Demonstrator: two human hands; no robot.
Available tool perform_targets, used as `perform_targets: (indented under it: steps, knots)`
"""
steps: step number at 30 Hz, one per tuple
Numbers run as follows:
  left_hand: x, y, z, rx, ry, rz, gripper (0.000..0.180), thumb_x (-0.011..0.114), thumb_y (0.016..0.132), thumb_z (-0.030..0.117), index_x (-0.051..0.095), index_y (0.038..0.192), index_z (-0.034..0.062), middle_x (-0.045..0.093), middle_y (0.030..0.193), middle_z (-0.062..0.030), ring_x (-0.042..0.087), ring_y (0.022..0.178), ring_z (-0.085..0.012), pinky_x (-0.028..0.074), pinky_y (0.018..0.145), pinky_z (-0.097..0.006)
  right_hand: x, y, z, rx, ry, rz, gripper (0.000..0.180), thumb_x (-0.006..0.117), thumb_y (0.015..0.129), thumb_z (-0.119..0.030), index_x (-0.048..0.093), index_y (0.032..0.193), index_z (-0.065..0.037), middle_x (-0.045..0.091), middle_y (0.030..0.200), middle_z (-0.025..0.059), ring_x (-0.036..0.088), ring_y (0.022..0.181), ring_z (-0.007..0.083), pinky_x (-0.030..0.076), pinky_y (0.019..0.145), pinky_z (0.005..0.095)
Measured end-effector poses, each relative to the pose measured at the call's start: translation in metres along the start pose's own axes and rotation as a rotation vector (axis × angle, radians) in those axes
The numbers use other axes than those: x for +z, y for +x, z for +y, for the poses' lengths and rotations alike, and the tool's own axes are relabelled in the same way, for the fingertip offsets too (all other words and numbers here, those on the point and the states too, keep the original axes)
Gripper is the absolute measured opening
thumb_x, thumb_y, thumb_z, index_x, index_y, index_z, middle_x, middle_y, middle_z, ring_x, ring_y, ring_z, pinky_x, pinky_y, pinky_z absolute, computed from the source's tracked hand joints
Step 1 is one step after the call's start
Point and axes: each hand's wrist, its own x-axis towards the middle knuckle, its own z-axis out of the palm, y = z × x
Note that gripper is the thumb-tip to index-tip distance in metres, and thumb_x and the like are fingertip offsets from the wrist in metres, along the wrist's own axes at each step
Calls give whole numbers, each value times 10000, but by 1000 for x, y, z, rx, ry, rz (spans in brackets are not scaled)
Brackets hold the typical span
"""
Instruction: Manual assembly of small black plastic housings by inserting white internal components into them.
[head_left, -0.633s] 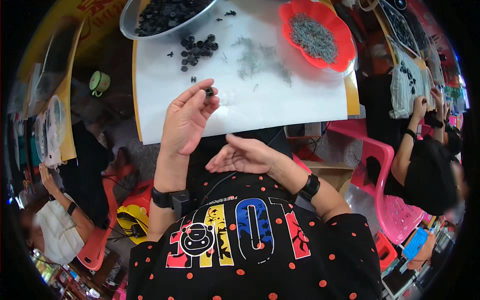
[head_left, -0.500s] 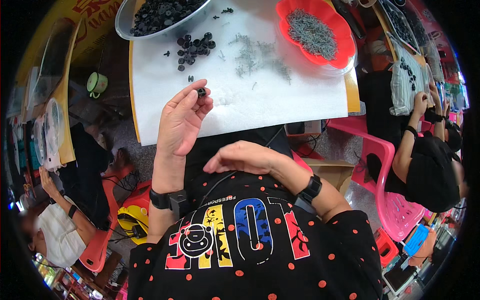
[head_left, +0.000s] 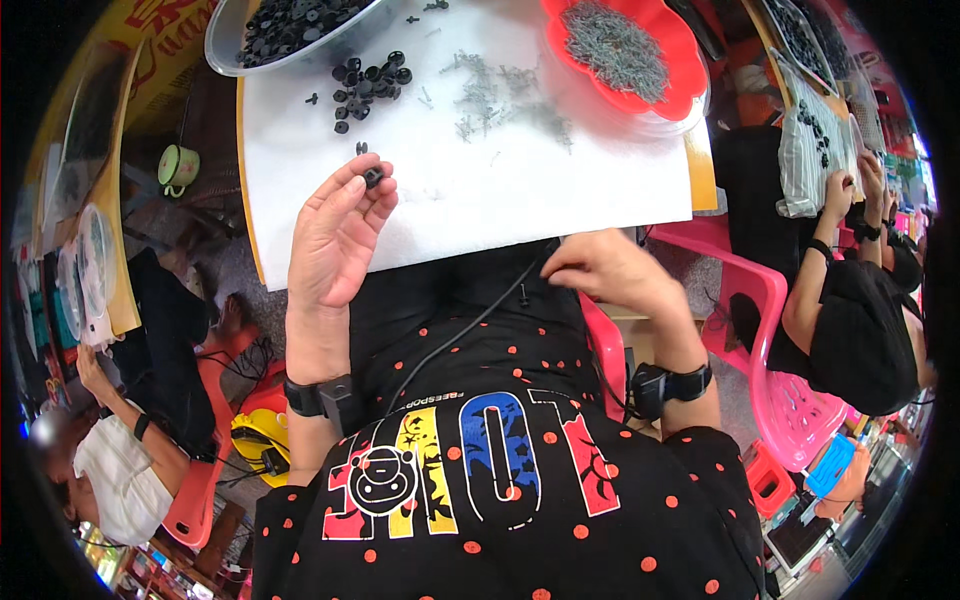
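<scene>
Head view: left hand pinches a small black part at its fingertips over the white board. At three o'clock from it, right hand curls loosely at the board's near edge, holding nothing visible. Loose black parts lie at twelve o'clock.

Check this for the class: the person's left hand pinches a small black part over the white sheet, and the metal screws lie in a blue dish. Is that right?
Not quite. The head view shows the metal screws in a red dish, not a blue one. The left hand does pinch a small black part over the white sheet.
</scene>
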Motion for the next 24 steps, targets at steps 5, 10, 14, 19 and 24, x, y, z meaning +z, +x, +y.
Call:
perform_targets:
  steps: [5, 10, 14, 19, 24]
  knots:
    - [-1, -3, -2, -15, -24, -17, 280, 558, 922, 87, 547, 1162, -56, 600, 1097, -153, 608, 977, -172, 511, 913, -298, 49, 4, -10, -44, -85, 123, 210, 717, 761, -168, 642, 822, 19, 622, 769, 152, 624, 749, 312, 507, 676, 381]
    - [8, -3, -3, -17, -44, -3, 242, 561, 911, 68, 584, 1121, -49, 636, 1061, -160, 641, 959, -212, 518, 907, -319, 60, 5, -19, 18, -254, 89, 191, 708, 763, -149, 609, 817, 4, 600, 807, 150, 616, 769, 334, 508, 677, 407]
    - [15, -2, 3, -44, -34, -45, 216, 559, 908, 47, 578, 1112, -20, 635, 1071, -166, 647, 973, -209, 539, 865, -311, 42, 3, -21, -8, -272, 8, 150, 686, 766, -118, 608, 817, -1, 596, 820, 151, 613, 792, 336, 507, 671, 410]
    - [15, -4, 3, -47, 67, -111, 200, 556, 897, 36, 605, 1083, -19, 643, 1063, -154, 647, 924, -193, 527, 851, -313, -21, 6, -68, 81, 171, -34, 192, 698, 771, -115, 640, 903, 11, 655, 688, 115, 650, 644, 171, 506, 627, 287]
    - [44, -5, 13, -10, 264, -210, 178, 599, 847, -27, 659, 1014, -21, 658, 1016, -112, 636, 904, -169, 507, 848, -289, -27, 44, -74, -82, 1069, 288, 170, 644, 864, -62, 637, 990, 53, 669, 884, 90, 643, 764, 128, 503, 714, 234]
